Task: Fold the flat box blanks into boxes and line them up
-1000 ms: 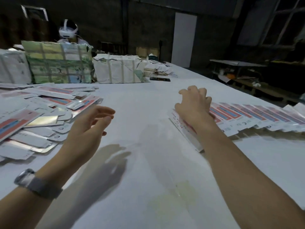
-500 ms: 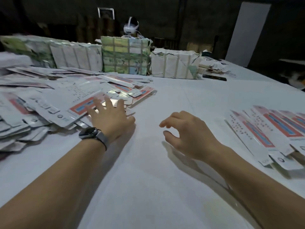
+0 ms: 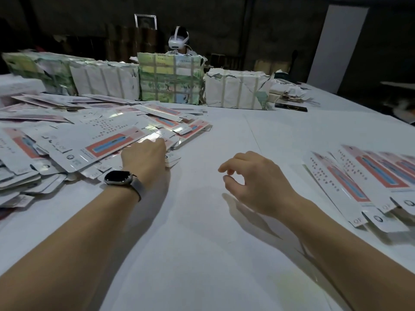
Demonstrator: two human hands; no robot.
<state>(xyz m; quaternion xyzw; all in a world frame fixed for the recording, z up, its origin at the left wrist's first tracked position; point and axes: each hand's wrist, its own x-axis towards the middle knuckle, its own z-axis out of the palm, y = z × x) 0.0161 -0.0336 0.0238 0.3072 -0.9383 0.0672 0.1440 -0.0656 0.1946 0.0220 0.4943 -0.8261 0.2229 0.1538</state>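
Observation:
A loose pile of flat box blanks (image 3: 107, 144), white with red and blue panels, covers the table's left side. My left hand (image 3: 146, 158), with a watch on its wrist, lies at the pile's near right edge. Its fingers bend down among the blanks with their tips hidden, so a hold cannot be made out. My right hand (image 3: 253, 178) hovers over the bare middle of the table, fingers loosely curled and holding nothing. A row of overlapping folded boxes (image 3: 359, 180) lies at the right.
Wrapped, strapped bundles (image 3: 170, 79) stand in a row along the table's far side. Behind them sits a person wearing a white headset (image 3: 178, 40). Loose papers and a dark flat item (image 3: 290, 107) lie at the far right. The white table (image 3: 213, 254) stretches toward me.
My left hand went from hanging in the air to the pile and now bends its fingers into the blanks. My right hand left the row of boxes and drifted to the table's middle.

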